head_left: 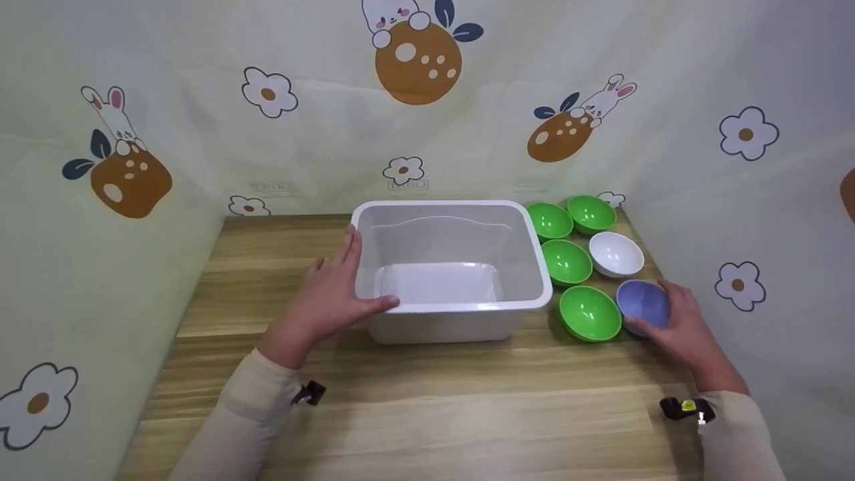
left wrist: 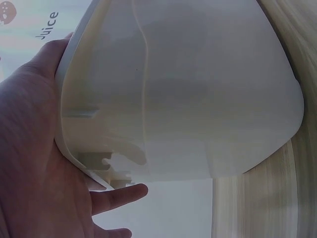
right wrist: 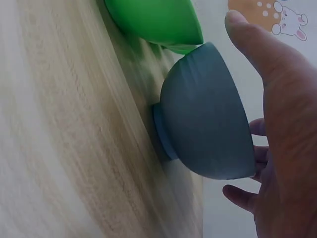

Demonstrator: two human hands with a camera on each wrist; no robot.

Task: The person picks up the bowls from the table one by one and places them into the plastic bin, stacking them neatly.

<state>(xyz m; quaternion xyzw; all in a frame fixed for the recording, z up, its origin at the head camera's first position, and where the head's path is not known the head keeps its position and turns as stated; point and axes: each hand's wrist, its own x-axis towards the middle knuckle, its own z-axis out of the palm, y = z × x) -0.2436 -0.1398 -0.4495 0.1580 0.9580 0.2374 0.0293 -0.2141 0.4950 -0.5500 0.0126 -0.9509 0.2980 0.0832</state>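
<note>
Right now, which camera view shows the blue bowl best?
The right wrist view: the blue bowl looks largest there, with its outer side and foot in plain sight. The head view shows its inside from above, but smaller and partly covered. The left wrist view doesn't show it at all.

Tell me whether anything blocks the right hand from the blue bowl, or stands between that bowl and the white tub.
Nothing visible separates the right hand from the blue bowl; toward the white tub, the frontmost green bowl stands in between.
</note>
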